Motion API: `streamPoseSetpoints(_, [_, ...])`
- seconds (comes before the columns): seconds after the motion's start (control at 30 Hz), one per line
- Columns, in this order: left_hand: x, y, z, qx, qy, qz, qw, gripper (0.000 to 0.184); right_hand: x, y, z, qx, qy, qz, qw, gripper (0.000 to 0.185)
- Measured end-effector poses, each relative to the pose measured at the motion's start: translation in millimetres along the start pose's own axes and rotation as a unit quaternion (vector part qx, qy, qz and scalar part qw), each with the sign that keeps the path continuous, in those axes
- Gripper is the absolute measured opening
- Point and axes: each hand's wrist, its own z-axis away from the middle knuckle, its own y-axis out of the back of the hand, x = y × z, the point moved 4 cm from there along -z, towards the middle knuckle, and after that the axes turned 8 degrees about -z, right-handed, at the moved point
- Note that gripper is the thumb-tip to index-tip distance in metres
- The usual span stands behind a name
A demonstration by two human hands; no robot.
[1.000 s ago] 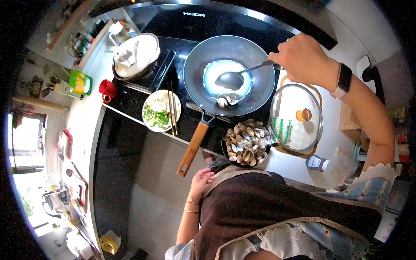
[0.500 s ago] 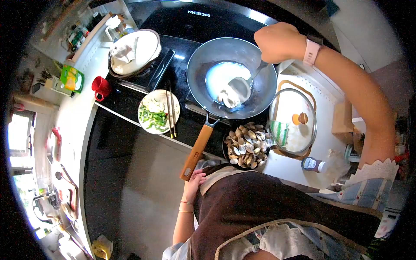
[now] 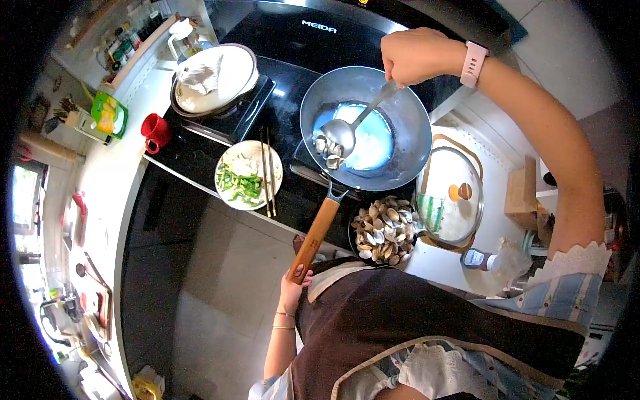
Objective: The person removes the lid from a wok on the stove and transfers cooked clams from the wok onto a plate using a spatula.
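Note:
My right hand [image 3: 419,56], closed round the handle of a metal ladle [image 3: 368,113], is raised over the far rim of a dark wok [image 3: 413,150]. The ladle bowl is tilted in the wok, and a few clams [image 3: 331,153] lie at its near lip. Pale, shiny liquid [image 3: 373,140] covers part of the wok bottom. My left hand [image 3: 293,283] has its fingers wrapped round the end of the wok's wooden handle [image 3: 316,230]. Right of that handle sits a pan heaped with clams [image 3: 383,230].
A plate of chopped greens [image 3: 243,177] with chopsticks [image 3: 268,170] across it stands left of the wok. Behind it is a lidded pot [image 3: 233,70] with a cloth on top. A red mug [image 3: 155,131], a glass lid [image 3: 450,223] and a small jar [image 3: 477,259] are on the counter.
The ladle has swung left and towards me inside the wok, and clams now show at its lip. My left hand has closed round the wok handle. The view has shifted slightly.

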Motion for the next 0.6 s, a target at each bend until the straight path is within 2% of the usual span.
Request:
streamPoseSetpoints(0.1, [-6,5,-6,-0.002,-0.006,-0.009,1.0,0.019,-10,11,5,-0.011,0.015,-0.005,1.0,0.023])
streamPoseSetpoints(0.17, [-7,7,-10,-0.008,-0.013,-0.02,1.0,0.019,-22,18,8,0.006,0.064,0.011,0.998,0.021])
streamPoseSetpoints(0.33, [10,-1,-6,-0.03,-0.014,-0.032,0.999,0.021,-60,37,16,0.001,0.076,0.028,0.997,0.014])
streamPoseSetpoints(0.4, [6,2,-9,-0.036,-0.008,-0.038,0.999,0.022,-73,40,14,0.01,0.118,0.066,0.991,0.013])
streamPoseSetpoints(0.6, [6,1,-7,-0.019,-0.019,-0.043,0.999,0.023,-87,44,13,0.001,0.119,0.102,0.988,0.013])
